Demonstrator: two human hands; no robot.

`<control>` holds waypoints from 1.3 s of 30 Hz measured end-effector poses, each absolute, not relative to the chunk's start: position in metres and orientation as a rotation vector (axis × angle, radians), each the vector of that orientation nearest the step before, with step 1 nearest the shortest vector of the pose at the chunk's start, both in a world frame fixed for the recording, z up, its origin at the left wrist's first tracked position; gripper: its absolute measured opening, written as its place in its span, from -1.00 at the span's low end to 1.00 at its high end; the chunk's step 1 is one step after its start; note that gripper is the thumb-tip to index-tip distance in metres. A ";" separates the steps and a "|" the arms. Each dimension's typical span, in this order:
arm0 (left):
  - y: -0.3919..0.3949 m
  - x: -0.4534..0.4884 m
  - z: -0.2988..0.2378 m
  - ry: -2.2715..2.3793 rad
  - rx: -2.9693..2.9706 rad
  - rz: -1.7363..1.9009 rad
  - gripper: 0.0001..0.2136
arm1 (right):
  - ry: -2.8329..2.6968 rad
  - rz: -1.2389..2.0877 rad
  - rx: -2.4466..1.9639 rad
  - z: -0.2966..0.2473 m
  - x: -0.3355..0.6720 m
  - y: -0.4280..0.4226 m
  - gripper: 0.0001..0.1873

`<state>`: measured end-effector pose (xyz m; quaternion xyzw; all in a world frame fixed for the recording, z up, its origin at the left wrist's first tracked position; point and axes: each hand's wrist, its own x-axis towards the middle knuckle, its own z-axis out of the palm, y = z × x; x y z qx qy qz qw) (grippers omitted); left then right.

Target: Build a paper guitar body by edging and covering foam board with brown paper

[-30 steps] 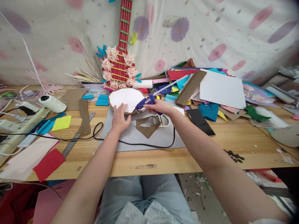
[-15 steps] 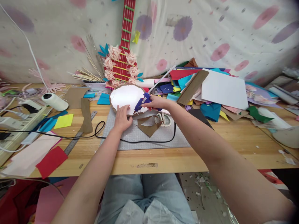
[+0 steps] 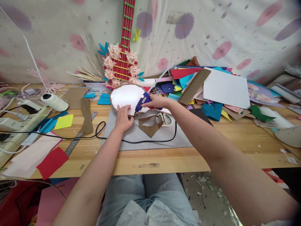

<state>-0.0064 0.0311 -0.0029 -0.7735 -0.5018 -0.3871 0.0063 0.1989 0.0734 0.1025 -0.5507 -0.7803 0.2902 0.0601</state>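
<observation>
A white oval piece (image 3: pixel 127 95) with a brown, wavy rim lies at the back of the grey cutting mat (image 3: pixel 141 144). My left hand (image 3: pixel 123 119) rests on its near edge, fingers laid over the white surface and thumb out to the side. In my right hand (image 3: pixel 157 102) is a blue hot glue gun (image 3: pixel 143 101), its nozzle pointing down at the near rim beside my left fingers. A clear glue stick (image 3: pixel 161 78) juts from the gun's back. Below lie a brown crepe paper scrap (image 3: pixel 150 127) and white-handled scissors (image 3: pixel 167 120).
Behind the oval stands a red paper guitar (image 3: pixel 121 64) with pink flowers. A black cord (image 3: pixel 145 142) crosses the mat. At left are a metal ruler (image 3: pixel 74 143), a thread spool (image 3: pixel 55 102) and a power strip (image 3: pixel 23 128). Coloured paper (image 3: pixel 211 111) piles up at right.
The view has shifted very slightly. Both hands and the glue gun stay at nearly the same place on the rim.
</observation>
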 end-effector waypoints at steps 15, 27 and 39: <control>0.031 -0.006 -0.002 -1.589 -2.412 -1.192 -0.50 | -2.283 0.933 -1.719 0.112 0.212 0.066 -0.61; 0.032 -0.006 -0.004 -1.572 -2.402 -1.202 -0.50 | -2.253 0.949 -1.722 0.107 0.227 0.072 -0.57; 0.031 -0.005 -0.003 -1.584 -2.405 -1.198 -0.49 | -2.235 0.927 -1.753 0.109 0.235 0.065 -0.57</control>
